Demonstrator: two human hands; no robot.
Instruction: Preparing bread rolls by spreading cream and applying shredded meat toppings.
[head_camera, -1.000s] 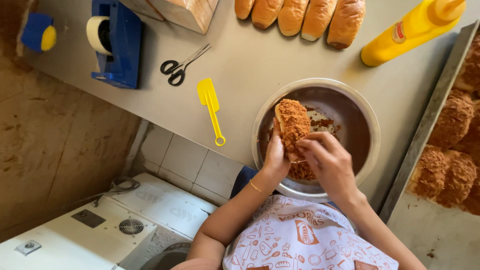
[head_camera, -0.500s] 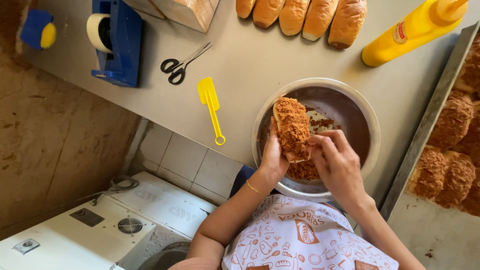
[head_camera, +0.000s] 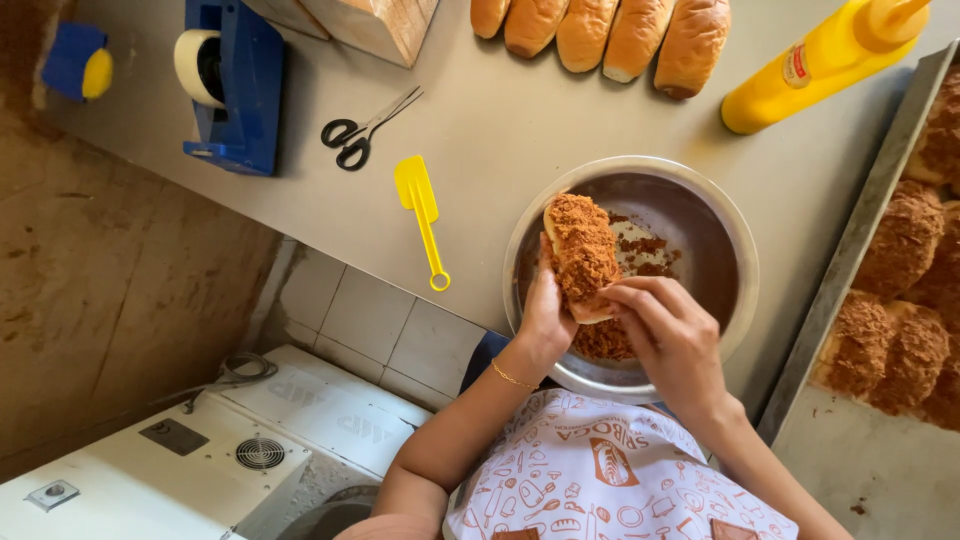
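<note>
Closest to me I see my patterned apron (head_camera: 600, 480), and just above it my two hands meet over the steel bowl (head_camera: 720, 220). My left hand (head_camera: 545, 320) is curled around the near end of the coated bun (head_camera: 582, 255), fingers wrapped behind it and thumb on its side, so it grips the bun firmly and holds it tilted above the bowl. My right hand (head_camera: 670, 335) is partly closed, its fingertips (head_camera: 622, 297) pressed against the lower edge of the bun where the brown floss covering ends; I cannot tell whether it pinches any crumbs. The bun hangs over the left half of the bowl, clear of the bottom, where loose brown floss (head_camera: 605, 342) lies in a heap near the rim and in scattered bits further in. The bowl sits at the near edge of the grey worktop (head_camera: 520, 120). To my right a metal tray (head_camera: 850, 260) carries several finished coated buns (head_camera: 900, 240). To the left of the bowl lies a yellow spatula (head_camera: 420, 205), and beyond it black scissors (head_camera: 360, 135) and a blue tape dispenser (head_camera: 235, 85). Farthest off, a row of plain buns (head_camera: 605, 35) lines the far side, with a yellow squeeze bottle (head_camera: 820, 60) lying just beside them.
</note>
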